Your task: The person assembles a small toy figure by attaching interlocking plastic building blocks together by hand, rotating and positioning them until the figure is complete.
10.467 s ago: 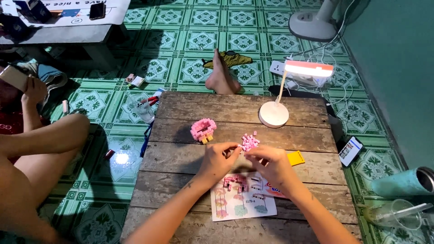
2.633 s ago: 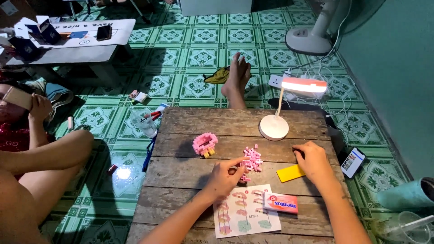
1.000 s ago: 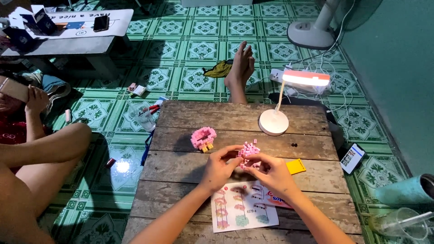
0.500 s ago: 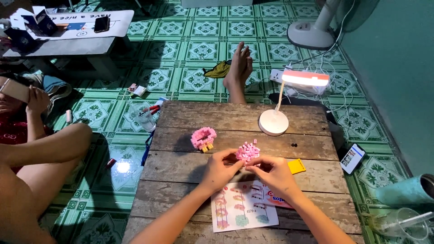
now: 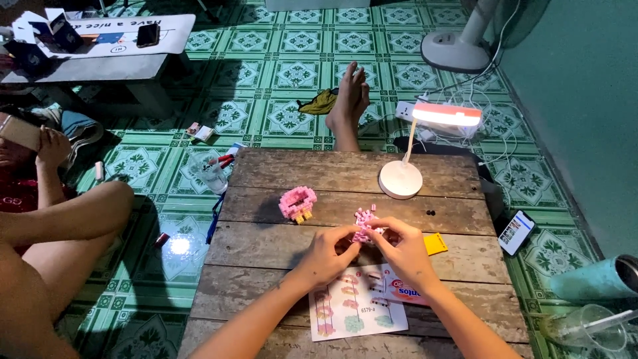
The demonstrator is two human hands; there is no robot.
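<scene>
My left hand (image 5: 330, 251) and my right hand (image 5: 403, 247) meet over the low wooden table (image 5: 279, 266), both pinching a small pink block model (image 5: 363, 225) held just above the boards. A finished pink block figure (image 5: 297, 203) with yellow feet stands to the left of it. Under my wrists lie a printed instruction sheet (image 5: 349, 312) and a pink packet (image 5: 402, 292). A small yellow piece (image 5: 435, 244) rests to the right of my right hand.
A lit white desk lamp (image 5: 401, 178) stands at the table's far right. My bare foot (image 5: 348, 106) shows beyond the table. Another person (image 5: 46, 219) sits at left. A phone (image 5: 517, 232), a teal bottle (image 5: 591, 279), a plastic cup (image 5: 588, 327) and a fan (image 5: 458, 46) are on the tiled floor.
My right hand came back from the yellow piece to the pink model, and both hands now grip it together. In the last second they have barely moved.
</scene>
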